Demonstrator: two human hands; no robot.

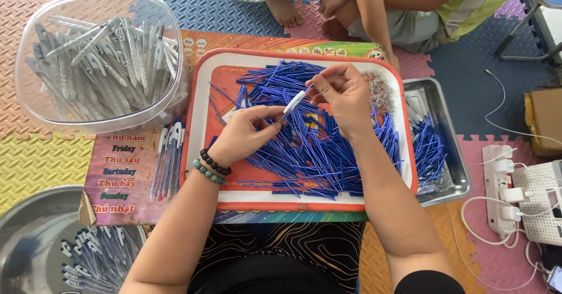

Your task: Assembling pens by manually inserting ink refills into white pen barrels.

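Both hands meet over the middle of the tray. The left hand point(249, 131), with two bead bracelets point(212, 166) at its wrist, has its fingers curled in and pinched on the lower end of a white pen barrel point(294, 101). The right hand point(345, 95) comes in from above, thumb and forefinger closed on a blue refill point(308, 88) at the barrel's upper end. The two hands are close together, fingertips nearly touching, with the barrel slanting between them.

Right beneath the hands lies a heap of loose blue refills point(316, 148), spread across an orange-rimmed tray point(202, 95) with a white border. Just past the right hand, in the tray's far corner, sits a small mound of tiny metal springs point(379, 89).

Beside the right forearm, a steel pan point(453, 153) holds more blue refills. Beside the left hand, just off the tray's edge, a bundle of assembled pens point(168, 156) lies on a printed mat point(120, 171). Beyond the left hand, a clear plastic tub point(96, 60) is packed with grey-white barrels. Near the left elbow, a round steel bowl point(35, 235) holds more finished pens.

Across the tray, another person sits on the foam floor, one arm point(374, 19) reaching down to the tray's far edge. Out past the right arm, a power strip point(497, 188) with plugs and white cables rests on the floor.
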